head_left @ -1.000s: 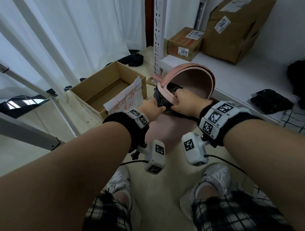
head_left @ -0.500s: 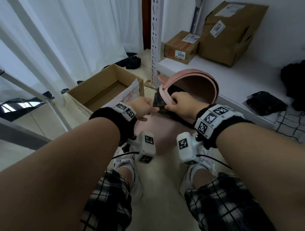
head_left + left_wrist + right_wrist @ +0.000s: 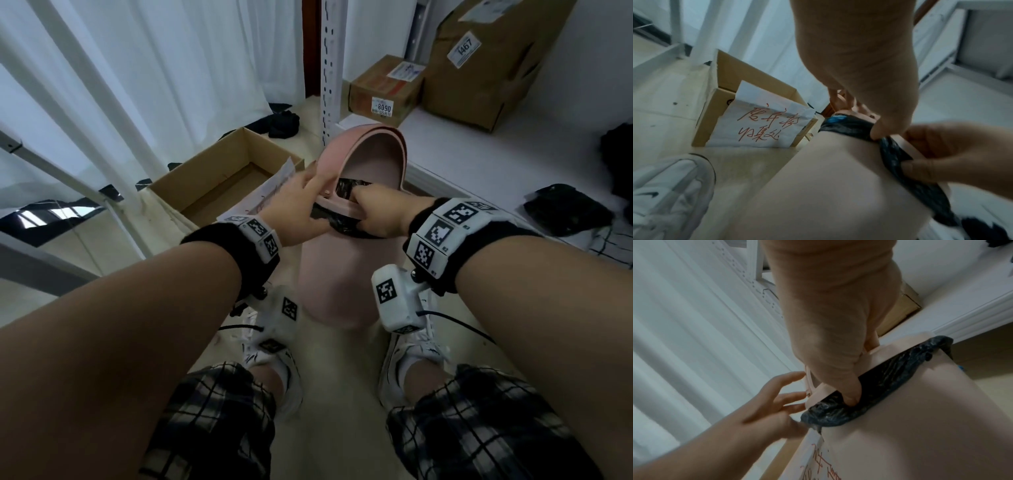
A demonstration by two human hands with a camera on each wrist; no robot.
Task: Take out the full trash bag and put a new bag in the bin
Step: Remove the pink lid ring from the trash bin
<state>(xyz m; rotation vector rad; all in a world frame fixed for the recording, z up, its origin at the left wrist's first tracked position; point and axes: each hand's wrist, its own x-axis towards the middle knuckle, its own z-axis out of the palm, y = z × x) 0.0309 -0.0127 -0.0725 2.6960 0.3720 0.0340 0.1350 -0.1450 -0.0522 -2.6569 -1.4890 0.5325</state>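
Observation:
A pink bin (image 3: 335,277) stands on the floor between my feet, its lid (image 3: 373,154) tipped open at the back. A black trash bag (image 3: 346,188) lines it and folds out over the front rim (image 3: 875,386). A pink ring (image 3: 339,205) lies across the bag's edge. My right hand (image 3: 376,212) grips that ring, fingers curled over it and thumb (image 3: 851,395) tucked under against the bag. My left hand (image 3: 298,205) touches the ring's left end with straight, spread fingers (image 3: 789,395), its thumb (image 3: 885,129) against the bag fold.
An open cardboard box (image 3: 222,178) with a handwritten paper sign (image 3: 760,123) sits left of the bin. A white shelf post (image 3: 330,68) and a low white shelf (image 3: 479,154) with cardboard boxes (image 3: 383,89) stand behind. White curtains (image 3: 154,68) hang left. My shoes (image 3: 274,370) flank the bin.
My left hand has loosened its curled hold at the front rim; its fingers now lie straight along the ring's left end. My right hand keeps its grip on the ring.

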